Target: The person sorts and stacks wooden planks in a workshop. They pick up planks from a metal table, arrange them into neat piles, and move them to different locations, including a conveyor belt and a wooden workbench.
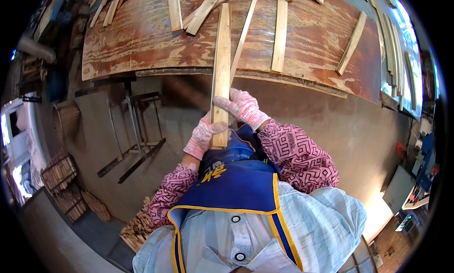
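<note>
A long pale wooden slat [222,60] points away from my body, its far part over the worktable and its near end in front of my apron. My left hand [205,133], in a pink and white knit glove, grips it near that end, thumb on top. Higher up on the right edge, my right hand [242,107], gloved alike, closes on the same slat, with its thumb across the face. A thinner wooden strip [244,31] slants down beside the slat toward my right hand; whether the hand touches it is hidden.
The worn plywood worktable [137,51] carries more slats, among them one short slat [280,36] and one at the right [352,43]. Below its left part stands a metal stand [135,117]. Bundled wood pieces [137,225] lie low at my left, near a wicker basket [67,119].
</note>
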A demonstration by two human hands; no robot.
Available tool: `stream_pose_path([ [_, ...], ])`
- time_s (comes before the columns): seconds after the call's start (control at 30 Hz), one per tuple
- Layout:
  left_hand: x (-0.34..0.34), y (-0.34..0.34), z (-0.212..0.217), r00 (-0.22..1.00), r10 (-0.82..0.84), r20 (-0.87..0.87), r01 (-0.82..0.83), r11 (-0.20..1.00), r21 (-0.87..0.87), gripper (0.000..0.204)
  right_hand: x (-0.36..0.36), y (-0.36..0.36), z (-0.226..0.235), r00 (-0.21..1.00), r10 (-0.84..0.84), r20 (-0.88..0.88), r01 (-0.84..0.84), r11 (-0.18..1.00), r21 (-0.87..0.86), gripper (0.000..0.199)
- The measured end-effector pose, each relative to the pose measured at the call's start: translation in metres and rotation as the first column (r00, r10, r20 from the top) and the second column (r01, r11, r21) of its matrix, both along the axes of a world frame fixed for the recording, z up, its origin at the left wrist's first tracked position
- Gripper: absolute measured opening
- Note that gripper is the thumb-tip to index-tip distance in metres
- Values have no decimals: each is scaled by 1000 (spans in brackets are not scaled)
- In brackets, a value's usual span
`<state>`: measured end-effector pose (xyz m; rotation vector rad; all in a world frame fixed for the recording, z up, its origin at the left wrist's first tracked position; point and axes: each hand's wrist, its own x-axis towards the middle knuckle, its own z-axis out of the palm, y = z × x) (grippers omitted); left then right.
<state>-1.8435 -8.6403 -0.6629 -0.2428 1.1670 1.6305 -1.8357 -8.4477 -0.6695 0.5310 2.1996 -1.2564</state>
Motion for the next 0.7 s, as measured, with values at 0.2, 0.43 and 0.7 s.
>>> stream_pose_path([
  [0.2,20,-10,7,995,84,57,-85,996,17,57,13,2,-52,925,-336,-179,272,912,-308,60],
  [0.43,38,-63,36,959,273,-79,-263,957,121,50,49,-9,-58,849,-529,0,489,784,-383,38],
  [0.7,135,-203,41,589,679,-439,-781,617,-94,34,77,-146,-8,437,410,-801,-473,862,183,32],
])
